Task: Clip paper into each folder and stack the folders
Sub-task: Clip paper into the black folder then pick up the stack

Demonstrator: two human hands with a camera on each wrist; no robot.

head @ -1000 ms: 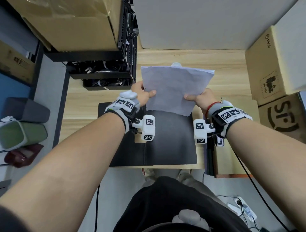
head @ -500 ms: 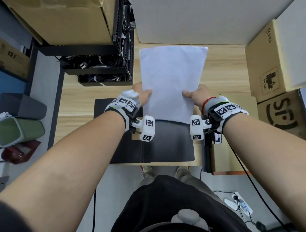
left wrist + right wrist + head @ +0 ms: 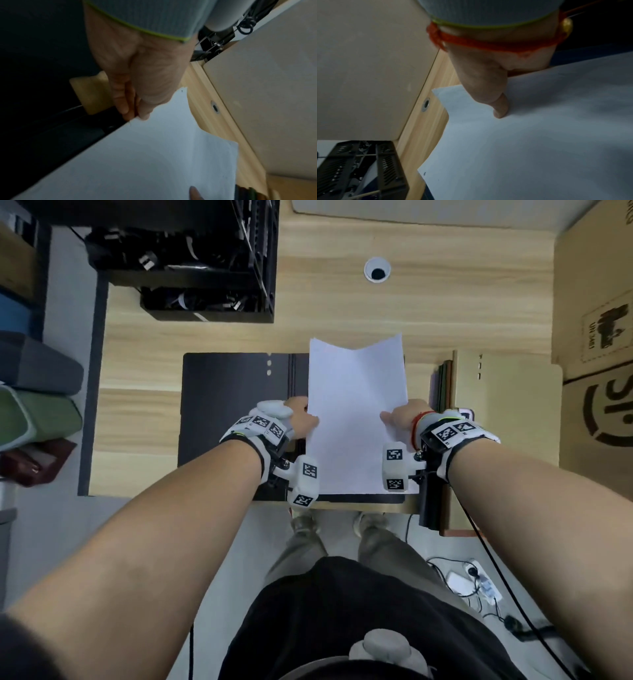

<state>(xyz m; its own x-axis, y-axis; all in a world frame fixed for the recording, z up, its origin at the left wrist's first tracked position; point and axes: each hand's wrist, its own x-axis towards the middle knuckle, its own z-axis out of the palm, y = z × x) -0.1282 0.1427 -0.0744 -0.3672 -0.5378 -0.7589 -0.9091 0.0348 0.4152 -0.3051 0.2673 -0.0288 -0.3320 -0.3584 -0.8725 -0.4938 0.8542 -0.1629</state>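
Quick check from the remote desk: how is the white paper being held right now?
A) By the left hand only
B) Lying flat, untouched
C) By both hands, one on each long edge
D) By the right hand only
C: the left hand and right hand each pinch a side edge of the paper over the open black folder.

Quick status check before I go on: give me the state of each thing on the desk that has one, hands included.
paper: held over the right half of the open folder, far edge dipping in the middle
black folder: lying open flat on the desk
left hand: pinches the paper's left edge
right hand: holds the paper's right edge, thumb on top
folder stack: closed, to the right of the open folder
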